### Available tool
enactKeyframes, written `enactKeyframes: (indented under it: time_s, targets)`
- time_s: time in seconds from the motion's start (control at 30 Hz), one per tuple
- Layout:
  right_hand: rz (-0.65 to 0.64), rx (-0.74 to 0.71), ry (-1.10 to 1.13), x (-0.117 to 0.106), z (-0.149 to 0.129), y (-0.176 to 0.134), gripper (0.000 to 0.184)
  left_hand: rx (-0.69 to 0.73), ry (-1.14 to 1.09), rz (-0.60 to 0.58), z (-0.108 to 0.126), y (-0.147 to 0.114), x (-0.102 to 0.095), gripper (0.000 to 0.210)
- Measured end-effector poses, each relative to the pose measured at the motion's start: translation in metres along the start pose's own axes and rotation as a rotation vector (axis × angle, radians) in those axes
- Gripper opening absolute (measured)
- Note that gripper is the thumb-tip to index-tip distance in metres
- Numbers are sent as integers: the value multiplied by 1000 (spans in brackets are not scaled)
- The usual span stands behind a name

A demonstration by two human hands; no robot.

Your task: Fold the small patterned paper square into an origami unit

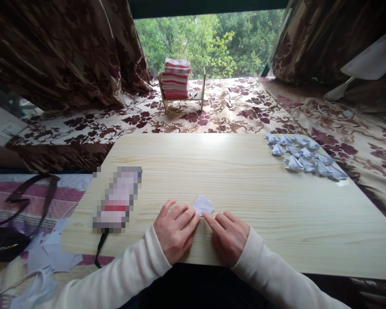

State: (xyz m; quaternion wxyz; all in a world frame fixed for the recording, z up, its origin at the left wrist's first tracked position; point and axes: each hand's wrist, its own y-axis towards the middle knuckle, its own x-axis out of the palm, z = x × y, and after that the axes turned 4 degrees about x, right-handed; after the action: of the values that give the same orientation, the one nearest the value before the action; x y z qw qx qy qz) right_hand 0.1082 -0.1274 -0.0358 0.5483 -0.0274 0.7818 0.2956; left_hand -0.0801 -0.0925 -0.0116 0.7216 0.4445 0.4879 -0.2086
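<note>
Close to the middle of the near edge of the pale wooden desk (212, 167), a small paper diamond (203, 205) lies flat, one corner pointing towards the far edge. Both hands of the person seated there, in cream sleeves, are bent to it. From where I stand, the left hand (176, 231) has its fingers loosely spread, the tips resting on the paper's left and near side; the right hand (230, 236) puts its index finger to the near right side, the other fingers curled. The fingertips nearly meet there — whether either hand pinches the sheet or only presses on it, I cannot tell.

At the far right corner of the desk a cluster of folded paper pieces (294, 163) sits close together, whitish blue and pointed. Nearer the left edge lies an oblong thing (117, 197), too blocked out to name, with a black cord (100, 249) running from its near end over the edge.

Off the left edge, loose papers (53, 253) are scattered on a striped cover (73, 184) beside a dark bag (3, 244). Past the far edge, on floral cloth (238, 109), stands a little rack (203, 88) bearing pink-and-white folded cloths (176, 79) — and behind it, green trees (209, 43) fill the window between heavy curtains (67, 51). Beyond the far right corner is a white lamp (373, 58)
</note>
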Motion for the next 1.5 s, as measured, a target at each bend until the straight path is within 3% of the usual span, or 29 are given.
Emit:
enactKeyframes:
  time_s: [0.2, 0.27, 0.5, 0.6, 0.73, 0.93, 1.2, 1.5]
  targets:
    - [79, 8, -111, 12, -8, 8, 30, -30, -39, 1, -3, 1, 1, 30]
    - [53, 5, -97, 12, -8, 9, 30, -37, -60, -14, -4, 0, 1, 32]
    - [-38, -28, -14, -12, 10, -9, 35, -68, -44, -20, 2, -6, -1, 36]
    - [-66, 64, 184, -24, 22, -13, 30, -84, -47, 21, 3, -6, -6, 36]
    - [22, 313, 297, -29, 32, -4, 24, -80, -14, 108, -2, 1, -11, 35]
    - [-200, 484, 185, -15, 28, 27, 26, -60, -6, -60, -4, 6, 2, 37]
    - [-258, 523, 123, -8, 17, 39, 19, -183, 55, -59, 22, -6, 9, 40]
    - [-231, 524, 168, -4, 14, 40, 8, -192, 37, -54, 23, -4, 9, 40]
